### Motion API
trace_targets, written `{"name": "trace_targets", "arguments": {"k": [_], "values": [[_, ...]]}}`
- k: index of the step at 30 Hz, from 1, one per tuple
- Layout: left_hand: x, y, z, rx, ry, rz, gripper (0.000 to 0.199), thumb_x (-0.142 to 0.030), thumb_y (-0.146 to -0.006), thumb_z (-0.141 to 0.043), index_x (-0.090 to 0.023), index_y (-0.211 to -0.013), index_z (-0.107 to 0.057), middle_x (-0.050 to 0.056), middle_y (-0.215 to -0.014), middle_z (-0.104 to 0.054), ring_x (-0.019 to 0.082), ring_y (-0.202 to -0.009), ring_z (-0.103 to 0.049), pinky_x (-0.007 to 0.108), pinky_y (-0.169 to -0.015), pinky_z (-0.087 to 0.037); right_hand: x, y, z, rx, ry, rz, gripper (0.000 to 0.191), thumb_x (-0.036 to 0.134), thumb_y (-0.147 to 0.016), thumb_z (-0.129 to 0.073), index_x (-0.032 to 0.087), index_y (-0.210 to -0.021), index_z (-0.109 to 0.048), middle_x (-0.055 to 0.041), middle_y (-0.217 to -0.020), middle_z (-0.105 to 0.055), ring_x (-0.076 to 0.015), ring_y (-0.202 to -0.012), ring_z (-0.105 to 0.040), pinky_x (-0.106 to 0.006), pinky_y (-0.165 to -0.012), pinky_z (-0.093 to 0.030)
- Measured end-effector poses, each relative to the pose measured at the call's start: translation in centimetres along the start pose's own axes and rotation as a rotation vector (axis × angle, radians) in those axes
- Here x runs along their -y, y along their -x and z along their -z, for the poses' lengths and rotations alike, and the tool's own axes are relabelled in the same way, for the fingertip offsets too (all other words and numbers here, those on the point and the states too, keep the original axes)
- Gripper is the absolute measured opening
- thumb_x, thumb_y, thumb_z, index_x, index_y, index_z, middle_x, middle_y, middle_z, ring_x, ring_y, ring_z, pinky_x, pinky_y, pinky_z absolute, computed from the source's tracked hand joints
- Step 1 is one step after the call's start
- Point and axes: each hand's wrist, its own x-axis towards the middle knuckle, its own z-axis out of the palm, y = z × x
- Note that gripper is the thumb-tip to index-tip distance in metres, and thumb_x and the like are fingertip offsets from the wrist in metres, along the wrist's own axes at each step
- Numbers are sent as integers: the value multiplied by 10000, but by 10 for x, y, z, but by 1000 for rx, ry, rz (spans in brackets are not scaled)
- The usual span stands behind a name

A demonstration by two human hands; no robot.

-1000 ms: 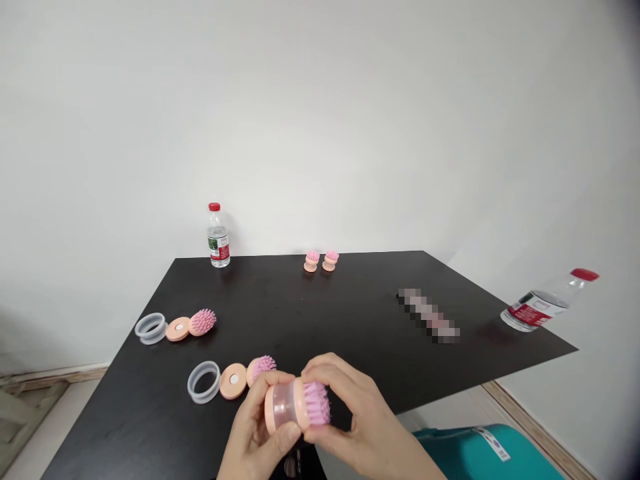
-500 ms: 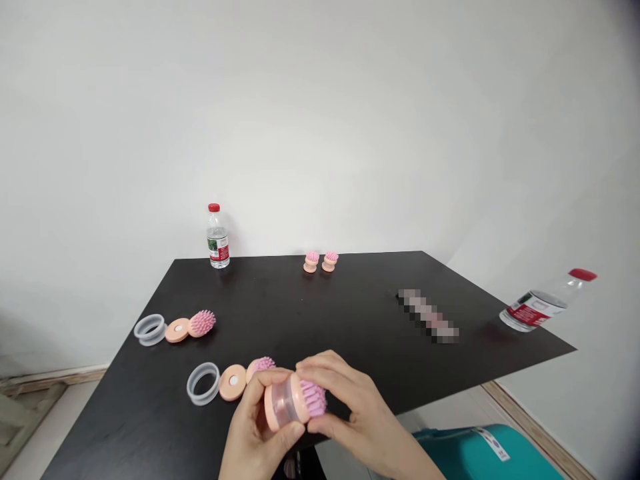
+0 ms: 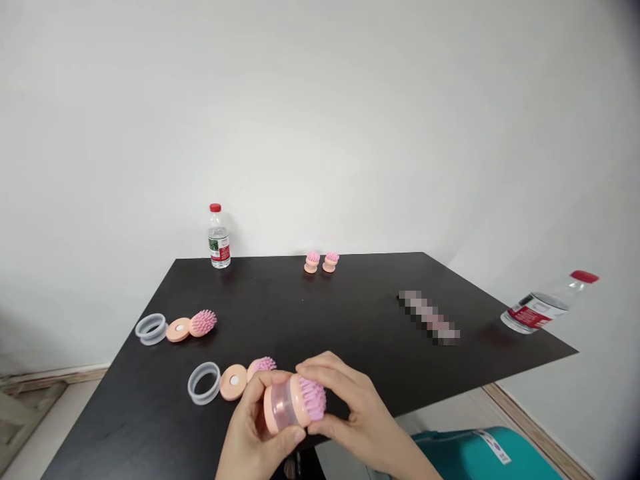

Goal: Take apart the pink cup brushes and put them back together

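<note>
A peach-coloured brush (image 3: 285, 405) with a clear middle band lies tilted between my hands, its pink bristles facing right. My left hand (image 3: 255, 427) is wrapped round its base and band. The fingers and thumb of my right hand (image 3: 353, 407) grip the bristled end. Just left of my hands, on the black table (image 3: 130, 413), are a clear ring (image 3: 204, 383), a peach disc (image 3: 233, 382) and a pink-bristled head (image 3: 263, 365), partly hidden by my left hand.
Farther left lie another clear ring (image 3: 151, 329), disc (image 3: 179, 329) and bristled head (image 3: 203, 323). Two small brushes (image 3: 311, 263) and a bottle (image 3: 219, 243) stand at the back. A pixelated item (image 3: 429, 317) and second bottle (image 3: 536, 310) are right, a teal seat (image 3: 480, 453) below.
The brush has turned slightly between my hands, and my left thumb has shifted a little. Both hands keep their hold.
</note>
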Motion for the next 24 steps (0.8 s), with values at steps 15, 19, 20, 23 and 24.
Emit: {"name": "trace_targets", "arguments": {"k": [15, 19, 20, 23, 24], "values": [[14, -9, 13, -188, -599, -468, 439, -374, -798, -759, -273, -1210, -646, 100, -1213, -709, 336, -1155, -631, 470, -972, -488, -7, -23, -6, -55, -106, -201, 337, 240, -805, -775, 246, -1128, -681, -40, -1100, -689, -218, -976, -654, -315, -859, -523], [16, -15, 20, -285, -630, -493, 674, -416, -829, -724, -276, -1436, -467, 141, -1409, -590, 335, -1141, -634, 481, -944, -502, -31, -67, 14, -98, 82, -135, 411, 225, -841, -731, 242, -1239, -631, -61, -1182, -689, -233, -1054, -655, -382, -940, -511], [17, -17, 23, -311, -632, -503, 663, -398, -837, -716, -276, -1438, -464, 142, -1411, -583, 326, -1104, -646, 468, -916, -516, -39, -82, 21, -111, 181, -113, 397, 224, -852, -719, 239, -1238, -627, -65, -1207, -680, -235, -1075, -648, -394, -957, -502], [26, -18, 32, -395, -658, -565, 561, -295, -815, -738, -281, -1348, -564, 117, -1320, -639, 331, -1090, -646, 470, -930, -513, -68, -132, 39, -69, 527, -106, 361, 187, -897, -654, 222, -1252, -594, -73, -1233, -668, -221, -1113, -629, -374, -966, -493], [30, -17, 35, -426, -668, -600, 528, -253, -792, -760, -290, -1296, -610, 104, -1269, -670, 340, -1109, -637, 484, -968, -494, -79, -149, 43, -53, 577, -120, 367, 154, -893, -649, 199, -1254, -594, -90, -1245, -659, -228, -1149, -608, -377, -997, -471]]}}
